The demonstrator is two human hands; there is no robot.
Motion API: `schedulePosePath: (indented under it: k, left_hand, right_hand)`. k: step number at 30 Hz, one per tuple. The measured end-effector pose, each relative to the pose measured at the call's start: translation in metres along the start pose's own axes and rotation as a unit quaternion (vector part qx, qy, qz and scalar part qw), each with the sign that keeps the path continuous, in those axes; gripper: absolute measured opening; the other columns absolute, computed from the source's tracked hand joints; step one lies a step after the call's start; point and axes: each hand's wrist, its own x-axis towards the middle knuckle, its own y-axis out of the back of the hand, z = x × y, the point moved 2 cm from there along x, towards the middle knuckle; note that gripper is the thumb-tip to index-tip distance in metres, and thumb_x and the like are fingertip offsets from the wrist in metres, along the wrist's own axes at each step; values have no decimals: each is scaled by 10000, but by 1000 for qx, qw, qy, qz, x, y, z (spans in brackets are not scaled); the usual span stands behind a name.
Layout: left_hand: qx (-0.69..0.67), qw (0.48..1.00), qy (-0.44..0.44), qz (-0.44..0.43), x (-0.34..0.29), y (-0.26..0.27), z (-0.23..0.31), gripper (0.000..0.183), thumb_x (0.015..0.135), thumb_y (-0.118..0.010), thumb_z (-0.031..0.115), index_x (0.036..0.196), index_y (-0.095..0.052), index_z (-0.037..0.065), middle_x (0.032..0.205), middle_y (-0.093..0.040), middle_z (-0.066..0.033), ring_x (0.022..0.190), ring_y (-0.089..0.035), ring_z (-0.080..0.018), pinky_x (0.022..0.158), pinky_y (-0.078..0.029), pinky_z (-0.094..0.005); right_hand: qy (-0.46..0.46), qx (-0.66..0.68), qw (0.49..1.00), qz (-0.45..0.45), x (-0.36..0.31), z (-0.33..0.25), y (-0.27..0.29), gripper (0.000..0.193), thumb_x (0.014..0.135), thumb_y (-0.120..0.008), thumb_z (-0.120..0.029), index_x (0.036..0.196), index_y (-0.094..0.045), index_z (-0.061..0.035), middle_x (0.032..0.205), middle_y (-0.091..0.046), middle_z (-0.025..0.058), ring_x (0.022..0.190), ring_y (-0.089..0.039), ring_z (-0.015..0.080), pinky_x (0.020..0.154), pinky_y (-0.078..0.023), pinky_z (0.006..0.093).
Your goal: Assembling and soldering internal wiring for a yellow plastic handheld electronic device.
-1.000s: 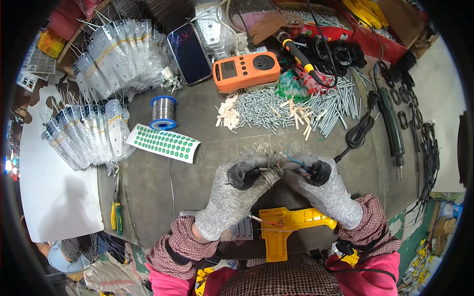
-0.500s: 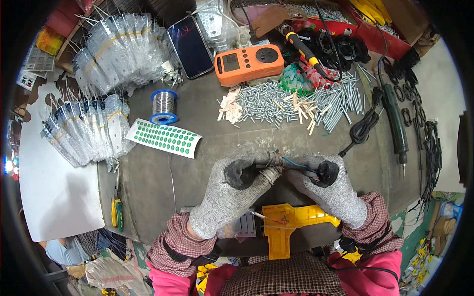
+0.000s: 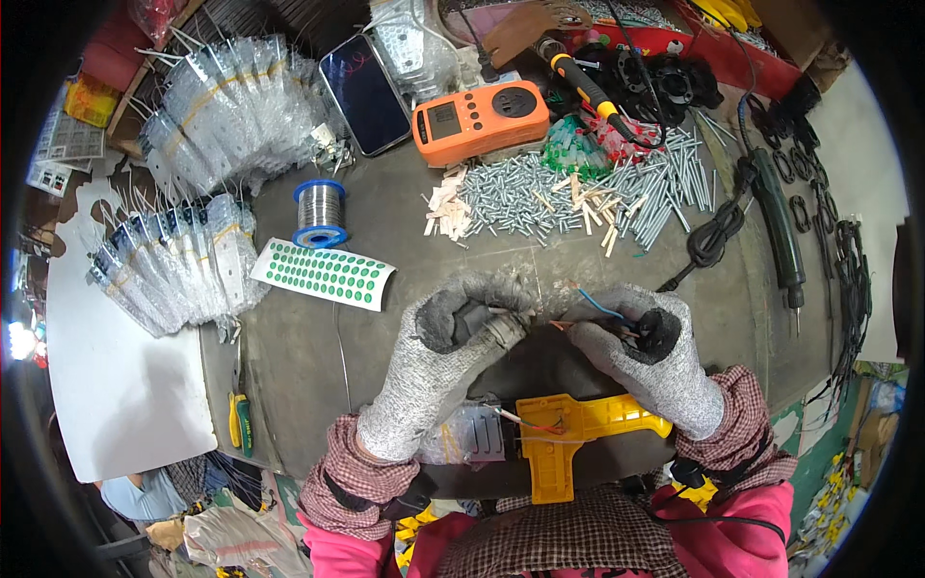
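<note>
My right hand (image 3: 636,337), in a grey glove with dark fingertips, is closed round a cable. A blue wire (image 3: 599,303) sticks out of it, and a short brown wire end points toward my other hand. My left hand (image 3: 458,332), gloved alike, is pinched closed just left of the wires; whatever may be between its fingertips is hidden. Nearer to me lies a yellow plastic handle shell (image 3: 551,453) with thin red and green wires in it. A plastic-wrapped metal part (image 3: 472,435) sits against its left side.
Behind my hands lie loose screws (image 3: 520,193), an orange meter (image 3: 482,118), a phone (image 3: 366,94) and a solder spool (image 3: 320,214). A green-dot sticker sheet (image 3: 323,275) and wrapped parts (image 3: 173,255) are at left. An electric screwdriver (image 3: 777,226) lies at right.
My hands have moved apart, leaving a gap between the fingertips. The brown wire end now shows, and the blue wire stands up more freely from my right hand.
</note>
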Motion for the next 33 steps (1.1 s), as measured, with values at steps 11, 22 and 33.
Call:
schedulePosePath:
  k: [11, 22, 33]
  left_hand:
    - [-13, 996, 76, -37, -3, -5, -1, 250, 909, -649, -50, 1151, -590, -29, 1077, -653, -86, 1036, -631, -151, 950, -514, -303]
    - [189, 981, -33, -22, -9, -9, -7, 192, 897, -675, -23, 1088, -657, -25, 998, -684, -51, 860, -623, -67, 786, -520, -226]
    - [56, 998, 29, 21, -6, -15, 0, 189, 826, -713, -82, 995, -691, 0, 953, -690, -51, 885, -639, -116, 805, -533, -276]
  right_hand:
    - [-33, -58, 997, -44, -2, 9, 1, 151, 870, -681, -38, 1012, -722, -8, 725, -644, 8, 668, -526, 42, 588, -454, 234]
    - [60, -208, 974, -61, 0, -2, 2, 231, 860, -691, -42, 1086, -714, -1, 763, -686, 78, 661, -579, 75, 625, -497, 250]
    - [22, -168, 981, -93, 7, -4, 4, 130, 921, -681, -148, 1034, -683, -81, 804, -659, 136, 749, -675, 306, 665, -512, 371]
